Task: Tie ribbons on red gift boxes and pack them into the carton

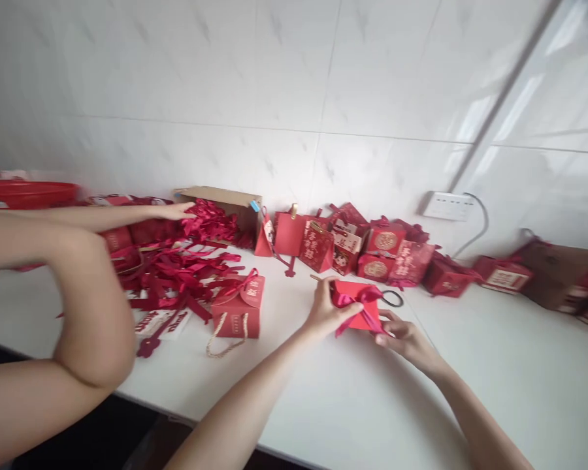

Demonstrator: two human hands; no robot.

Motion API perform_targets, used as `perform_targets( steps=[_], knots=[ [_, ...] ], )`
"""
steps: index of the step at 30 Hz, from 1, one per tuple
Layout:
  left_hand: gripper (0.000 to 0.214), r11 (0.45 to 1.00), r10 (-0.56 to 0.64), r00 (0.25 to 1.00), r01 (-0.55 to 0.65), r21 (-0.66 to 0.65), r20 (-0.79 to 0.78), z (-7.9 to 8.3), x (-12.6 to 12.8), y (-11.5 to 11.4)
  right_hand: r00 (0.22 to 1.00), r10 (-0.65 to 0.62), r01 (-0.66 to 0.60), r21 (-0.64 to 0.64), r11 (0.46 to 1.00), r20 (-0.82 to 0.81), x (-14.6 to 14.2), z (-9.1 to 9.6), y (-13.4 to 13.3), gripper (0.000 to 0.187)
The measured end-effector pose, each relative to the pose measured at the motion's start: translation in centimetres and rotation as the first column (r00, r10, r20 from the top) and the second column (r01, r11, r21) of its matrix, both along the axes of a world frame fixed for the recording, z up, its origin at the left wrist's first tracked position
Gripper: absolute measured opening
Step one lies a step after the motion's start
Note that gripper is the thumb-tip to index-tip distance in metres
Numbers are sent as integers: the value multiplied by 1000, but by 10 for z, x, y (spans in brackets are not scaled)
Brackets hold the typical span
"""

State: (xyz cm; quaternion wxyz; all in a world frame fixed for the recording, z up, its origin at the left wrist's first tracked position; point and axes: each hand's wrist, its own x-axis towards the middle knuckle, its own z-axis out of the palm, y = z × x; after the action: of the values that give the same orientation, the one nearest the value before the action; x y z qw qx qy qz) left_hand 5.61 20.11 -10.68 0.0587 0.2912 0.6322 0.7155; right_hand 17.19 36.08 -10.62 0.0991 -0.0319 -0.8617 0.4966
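Observation:
Above the white table I hold a small red gift box [367,318] with a magenta ribbon [345,301] tied in a bow across it. My left hand [326,313] grips the box's left side, its thumb pressed onto the ribbon. On the right, my right hand [404,339] closes its fingers at the lower right edge of the box, by a ribbon end. A dark loop [392,298] sticks out at the box's upper right. To the left of my hands stands another red box [238,310] with a rope handle and a bow.
Another person's hand [179,210] reaches into loose ribbons [208,219] at an open cardboard box [220,194]; their arms cross the left side. Finished red boxes [385,251] line the wall. A power strip [448,205] is on the wall. Ribbons [181,274] and a red basin [29,194] lie left.

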Motion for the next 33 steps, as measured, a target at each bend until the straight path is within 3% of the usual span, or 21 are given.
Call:
perform_targets(
  steps=[2,5,7,11,15,24,31,33],
  knots=[
    [59,1000,-11,1000,11,1,16,-1,-3,1,998,-53,50,-98,994,-27,-1,0,3,59],
    [60,998,-69,997,69,5,33,-2,-8,2,924,-332,276,-270,922,-188,-2,-2,5,61],
    [59,998,-57,998,56,-35,-27,-2,-9,2,887,-394,321,-290,902,-243,-5,-1,2,61],
    [56,990,-52,982,27,-138,-184,-1,-5,0,884,-398,324,-291,900,-247,-7,6,-13,52],
    [57,986,-77,960,34,-162,-268,-1,1,2,873,-409,322,-318,892,-265,-7,12,-22,45],
    [59,985,-106,994,104,-137,-5,8,-8,-1,930,-312,232,-348,908,-195,-9,9,-23,31],
    [60,983,-120,993,121,-138,14,9,-8,-2,957,-231,156,-360,920,-177,-7,9,-24,25],
    [67,983,-60,998,55,-175,-23,8,-7,-1,958,-230,154,-369,917,-172,-8,8,-23,24]
  ],
)
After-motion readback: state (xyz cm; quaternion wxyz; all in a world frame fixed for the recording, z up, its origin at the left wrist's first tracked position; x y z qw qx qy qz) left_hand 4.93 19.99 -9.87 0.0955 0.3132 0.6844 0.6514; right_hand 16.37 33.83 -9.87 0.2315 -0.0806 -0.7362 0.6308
